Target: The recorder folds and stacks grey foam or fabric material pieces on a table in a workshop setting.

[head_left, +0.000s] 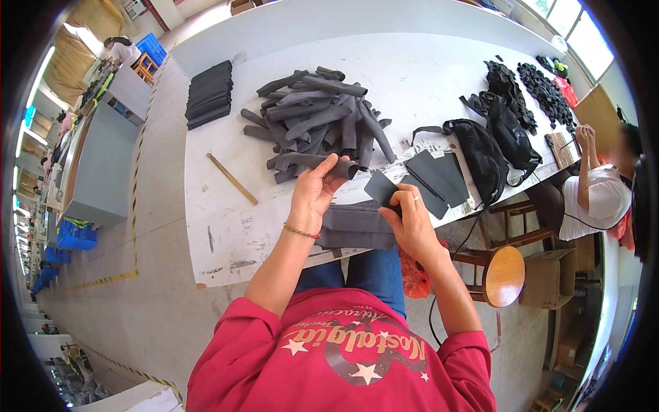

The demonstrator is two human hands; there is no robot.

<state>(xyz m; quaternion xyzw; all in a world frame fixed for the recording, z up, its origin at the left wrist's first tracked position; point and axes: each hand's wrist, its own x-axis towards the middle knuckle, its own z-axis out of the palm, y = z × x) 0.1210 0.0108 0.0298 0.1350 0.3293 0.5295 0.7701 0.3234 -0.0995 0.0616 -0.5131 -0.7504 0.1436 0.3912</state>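
My left hand (317,187) is closed around the end of a dark grey fabric tube (302,160), at the near side of a loose pile of similar tubes (312,113). Between the thumb and fingers of my right hand (414,223) is a thin dark grey flat panel (379,187), held tilted above the table. Below both hands, flat dark grey fabric pieces (357,230) lie along the table's near edge. Several more flat panels (439,178) are spread just right of my right hand.
A neat black stack (209,96) and a wooden strip (232,178) lie on the left of the white table (226,226). Black bags (478,161) and dark heaps (546,93) are on the right. A person (594,196) sits there, near a round stool (504,276) and a cardboard box (549,278).
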